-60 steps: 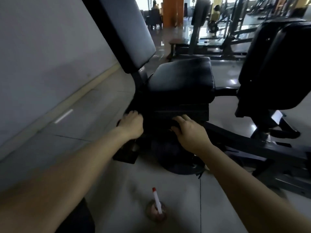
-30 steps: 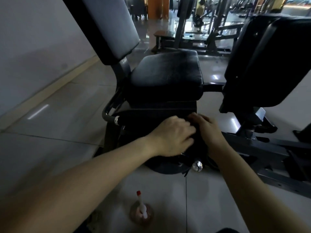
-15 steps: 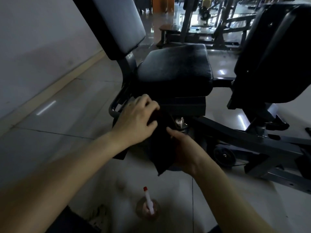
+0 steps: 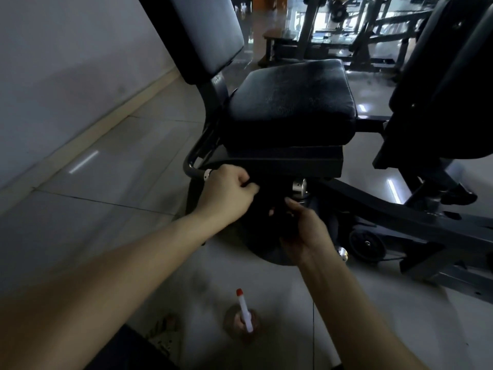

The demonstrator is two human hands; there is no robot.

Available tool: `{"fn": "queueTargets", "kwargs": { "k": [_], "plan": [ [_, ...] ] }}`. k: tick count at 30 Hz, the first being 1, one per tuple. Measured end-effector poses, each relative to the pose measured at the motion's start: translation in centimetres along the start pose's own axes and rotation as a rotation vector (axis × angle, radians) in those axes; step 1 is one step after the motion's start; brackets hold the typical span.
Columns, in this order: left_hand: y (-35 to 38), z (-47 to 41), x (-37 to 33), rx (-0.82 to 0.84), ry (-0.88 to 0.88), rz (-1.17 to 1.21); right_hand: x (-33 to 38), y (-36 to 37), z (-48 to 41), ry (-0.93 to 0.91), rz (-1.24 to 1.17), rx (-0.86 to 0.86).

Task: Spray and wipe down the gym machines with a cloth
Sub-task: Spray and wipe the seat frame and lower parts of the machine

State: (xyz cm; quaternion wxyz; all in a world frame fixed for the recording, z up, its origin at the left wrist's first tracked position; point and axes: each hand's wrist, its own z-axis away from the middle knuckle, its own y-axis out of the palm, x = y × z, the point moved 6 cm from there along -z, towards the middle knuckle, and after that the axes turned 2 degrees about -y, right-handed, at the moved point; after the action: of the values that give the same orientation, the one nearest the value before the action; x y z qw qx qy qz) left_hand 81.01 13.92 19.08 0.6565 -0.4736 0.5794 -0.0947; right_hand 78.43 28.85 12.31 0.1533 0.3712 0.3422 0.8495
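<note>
A gym machine stands in front of me with a black padded seat (image 4: 290, 102) and a grey-faced backrest (image 4: 205, 30). A dark cloth (image 4: 266, 209) hangs below the seat's front edge between my two hands. My left hand (image 4: 226, 196) grips its upper part with curled fingers, just beside the curved metal handle (image 4: 193, 169). My right hand (image 4: 304, 231) holds the lower part of the cloth, thumb on top. A spray bottle (image 4: 244, 313) with a white nozzle and red tip stands on the floor below my arms.
The machine's dark frame (image 4: 400, 217) runs right along the floor, with a small wheel (image 4: 366, 245) and a large black pad (image 4: 448, 84) at right. A grey wall (image 4: 66, 62) lies to the left. More machines (image 4: 360, 30) fill the background on a tiled floor (image 4: 106, 169).
My hands went from the seat's underside to pulling the dark cloth free. Since half a second ago, my left hand closed tighter on its top and my right hand shifted on its lower part.
</note>
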Motion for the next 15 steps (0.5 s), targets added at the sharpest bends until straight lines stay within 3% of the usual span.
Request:
{"fn": "queueTargets", "kwargs": {
  "k": [4,9,11,15],
  "plan": [
    [0.5,1.5,-2.6,-0.031,0.089,0.12,1.1,-1.2,2.1,-0.059,-0.049,-0.05],
    [2.6,3.2,-4.7,0.245,0.115,0.166,3.4,-4.4,3.7,-0.258,-0.031,-0.043],
    [3.5,3.9,-3.9,0.341,-0.024,0.228,3.7,-4.9,4.3,-0.274,0.08,0.03],
    [4.9,5.6,-1.4,0.665,-0.471,0.664,1.8,-4.5,4.2,-0.188,0.344,0.185]
  ]
}}
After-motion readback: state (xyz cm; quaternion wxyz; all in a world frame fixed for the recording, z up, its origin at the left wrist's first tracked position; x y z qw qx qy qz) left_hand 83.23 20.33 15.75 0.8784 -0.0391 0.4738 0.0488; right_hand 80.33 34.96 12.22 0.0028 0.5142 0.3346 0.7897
